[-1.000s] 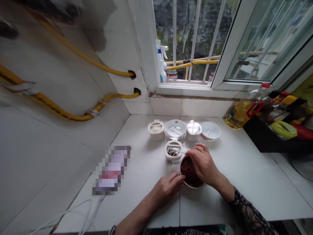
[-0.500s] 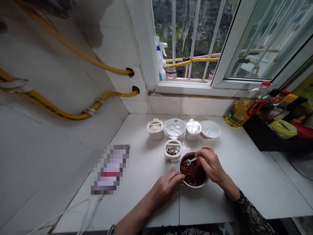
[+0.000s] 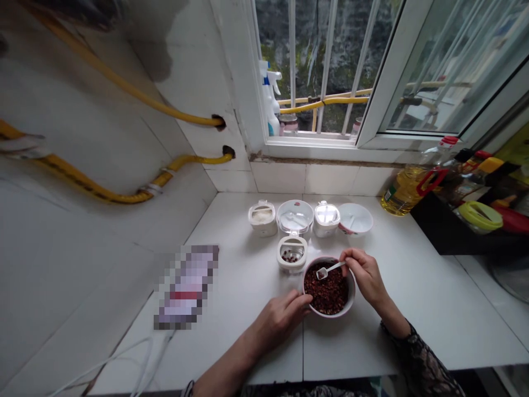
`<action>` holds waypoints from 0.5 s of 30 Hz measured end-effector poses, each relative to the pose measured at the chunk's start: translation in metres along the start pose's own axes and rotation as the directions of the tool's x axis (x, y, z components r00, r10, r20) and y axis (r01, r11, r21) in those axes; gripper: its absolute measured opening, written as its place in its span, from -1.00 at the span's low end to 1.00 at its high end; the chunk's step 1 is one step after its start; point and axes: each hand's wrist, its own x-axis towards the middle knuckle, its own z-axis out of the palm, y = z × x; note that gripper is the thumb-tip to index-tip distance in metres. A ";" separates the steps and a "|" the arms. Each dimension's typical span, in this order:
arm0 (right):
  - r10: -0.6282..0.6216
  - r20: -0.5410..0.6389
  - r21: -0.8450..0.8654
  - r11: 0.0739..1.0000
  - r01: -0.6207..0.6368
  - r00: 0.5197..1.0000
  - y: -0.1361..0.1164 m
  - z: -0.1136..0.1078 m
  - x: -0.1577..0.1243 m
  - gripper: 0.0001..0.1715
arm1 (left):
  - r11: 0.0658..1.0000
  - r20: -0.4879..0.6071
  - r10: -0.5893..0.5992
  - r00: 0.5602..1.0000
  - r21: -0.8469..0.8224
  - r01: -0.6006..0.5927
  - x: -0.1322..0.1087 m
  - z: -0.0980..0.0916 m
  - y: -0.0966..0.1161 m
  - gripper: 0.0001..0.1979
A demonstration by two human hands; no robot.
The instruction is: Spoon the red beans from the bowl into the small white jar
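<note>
A white bowl (image 3: 351, 298) with a pinkish rim stands on the counter, filled with dark red peppercorn-like bits (image 3: 328, 292). My left hand (image 3: 281, 317) grips the bowl's left side, thumb on the rim; its other fingers are partly hidden. Between the fingertips of my right hand (image 3: 366, 273) is the handle of a small white spoon (image 3: 330, 269). The spoon's scoop is over the bits and carries a few of them. Just behind the bowl is a clear-lidded seasoning jar (image 3: 292, 255) with a few dark bits inside.
Behind stand a jar of pale powder (image 3: 263, 218), a white bowl (image 3: 295, 215), another lidded jar (image 3: 327, 219) and a shallow bowl (image 3: 356, 219). An oil bottle (image 3: 400, 193) is by the black rack (image 3: 438, 231) at right. A blurred-out device (image 3: 188, 286) with a cable lies left.
My right hand has drawn back slightly to the right, and the spoon now shows more of its handle, with bits in its scoop. My left hand has stayed on the bowl.
</note>
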 end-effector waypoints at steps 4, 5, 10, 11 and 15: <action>0.121 0.036 0.169 0.978 -0.125 0.992 0.000 0.000 0.003 -0.80 | 1.000 -0.001 0.001 1.000 -0.001 -0.001 0.001 0.000 0.000 -0.82; 0.142 0.042 0.209 0.967 -0.148 0.989 0.000 0.000 0.004 -0.81 | 1.000 -0.006 0.006 1.000 0.000 -0.006 0.001 0.000 0.001 -0.82; 0.174 0.044 0.306 0.935 -0.179 0.984 0.002 0.000 0.006 -0.83 | 0.999 -0.023 0.027 0.999 0.026 -0.027 0.004 -0.002 0.002 -0.82; 0.173 0.044 0.310 0.934 -0.179 0.984 0.002 0.000 0.007 -0.83 | 0.999 -0.022 0.024 0.999 0.032 -0.023 0.004 -0.002 0.002 -0.83; 0.134 0.028 0.312 0.940 -0.136 0.991 0.001 0.001 0.009 -0.83 | 0.999 -0.024 0.018 1.000 0.032 -0.017 0.004 -0.002 0.002 -0.83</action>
